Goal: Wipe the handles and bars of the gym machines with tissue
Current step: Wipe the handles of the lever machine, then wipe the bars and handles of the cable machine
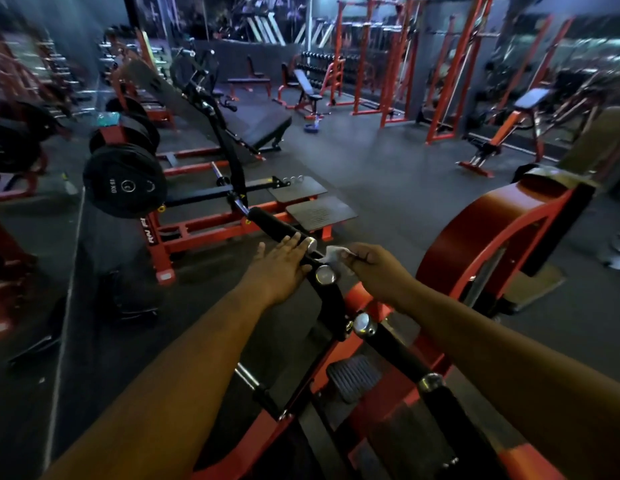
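A black padded handle (272, 223) with a chrome end cap (311, 243) sticks out from a red and black machine in front of me. My left hand (280, 268) lies flat on its near end, fingers straight. My right hand (374, 268) pinches a crumpled white tissue (332, 255) right beside the chrome cap, against the black bar there. Closer to me are two more black handles, one with a round chrome cap (325, 274) and one long grip (398, 355) with its cap (363, 323).
A plate-loaded machine with black weight plates (124, 183) and steel footplates (320, 213) stands to the left. A red curved machine housing (488, 233) is to the right. Benches and red racks (367, 60) line the far wall. Grey rubber floor (388, 174) lies between.
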Demonstrator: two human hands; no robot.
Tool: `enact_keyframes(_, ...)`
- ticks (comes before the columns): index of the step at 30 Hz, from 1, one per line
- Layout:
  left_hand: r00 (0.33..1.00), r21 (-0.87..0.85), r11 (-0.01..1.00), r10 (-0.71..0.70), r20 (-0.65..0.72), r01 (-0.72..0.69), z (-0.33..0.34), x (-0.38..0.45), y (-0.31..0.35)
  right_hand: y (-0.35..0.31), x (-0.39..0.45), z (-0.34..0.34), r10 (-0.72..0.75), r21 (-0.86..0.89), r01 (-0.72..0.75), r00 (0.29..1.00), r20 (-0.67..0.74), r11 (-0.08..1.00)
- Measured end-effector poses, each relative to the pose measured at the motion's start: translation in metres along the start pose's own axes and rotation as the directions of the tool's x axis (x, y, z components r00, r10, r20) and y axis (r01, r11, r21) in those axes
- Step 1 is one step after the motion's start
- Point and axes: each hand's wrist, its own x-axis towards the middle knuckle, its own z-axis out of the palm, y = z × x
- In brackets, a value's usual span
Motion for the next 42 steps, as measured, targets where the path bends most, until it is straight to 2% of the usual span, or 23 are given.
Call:
enact_keyframes(6, 0.996, 0.007, 0.996, 0.087, -0.023, -0.087, -0.026, -0.027, 0.032, 0.014, -0.026, -0.007, 0.130, -0.420, -0.160, 0.987, -0.099, 0.893)
enact_keyframes(10, 0.976, 0.002, 0.976, 0.218, -0.007, -0.218, -0.035, -0.036, 0.067, 0.011, -0.073, -0.028, 0.136, -0.510, -0.229, 0.967, -0.214, 0.829)
enact_keyframes(15, 0.938, -0.010, 0.939, 0.344, 0.032, -0.344, -0.033, -0.043, 0.129, 0.020, -0.135, -0.062, 0.260, -0.497, -0.395, 0.911, -0.321, 0.772)
enact_keyframes(23, 0.848, 0.040, 0.849, 0.521, 0.101, -0.526, -0.024, -0.068, 0.260, 0.057, -0.245, -0.115, 0.356, -0.465, -0.553, 0.821, -0.447, 0.692)
enact_keyframes(33, 0.768, 0.070, 0.770, 0.617, 0.173, -0.634, 0.030, -0.102, 0.468, 0.146, -0.437, -0.232, 0.396, -0.369, -0.663, 0.712, -0.579, 0.651)
enact_keyframes(36, 0.755, 0.080, 0.758, 0.622, 0.208, -0.647, 0.056, -0.110, 0.533, 0.181, -0.502, -0.269, 0.440, -0.306, -0.702, 0.665, -0.603, 0.643)
enact_keyframes(42, 0.694, 0.082, 0.705, 0.659, 0.291, -0.704, 0.101, -0.147, 0.647, 0.222, -0.623, -0.321, 0.521, -0.224, -0.810, 0.533, -0.667, 0.542)
